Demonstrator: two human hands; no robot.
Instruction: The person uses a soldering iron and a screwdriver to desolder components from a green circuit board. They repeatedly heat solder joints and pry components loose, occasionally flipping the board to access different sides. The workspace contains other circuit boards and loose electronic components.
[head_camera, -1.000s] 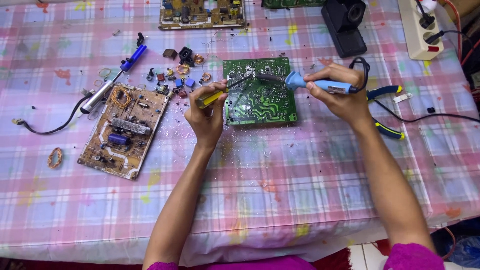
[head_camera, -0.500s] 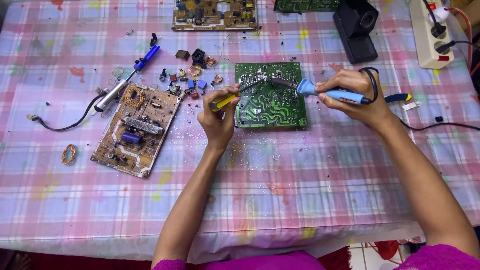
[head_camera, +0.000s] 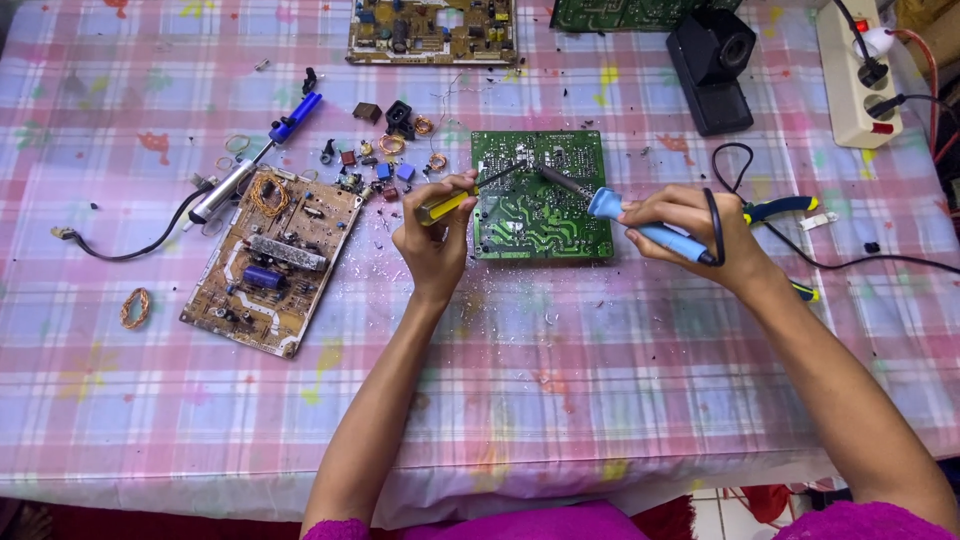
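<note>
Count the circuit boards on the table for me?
4: green board under the tools, brown board at left, another at top edge, a green one top right, cut off.

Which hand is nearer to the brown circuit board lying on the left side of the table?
The left hand. It holds a yellow-handled tool just right of the brown circuit board. The right hand is farther away, beyond the green board, holding the blue soldering iron.

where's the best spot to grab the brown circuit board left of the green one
Probably the brown circuit board by its bare long edges, fingers pinching from the two sides near its lower end. It lies flat and tilted on the tablecloth, its top crowded with parts and a copper coil, so gripping from above looks awkward.
</note>
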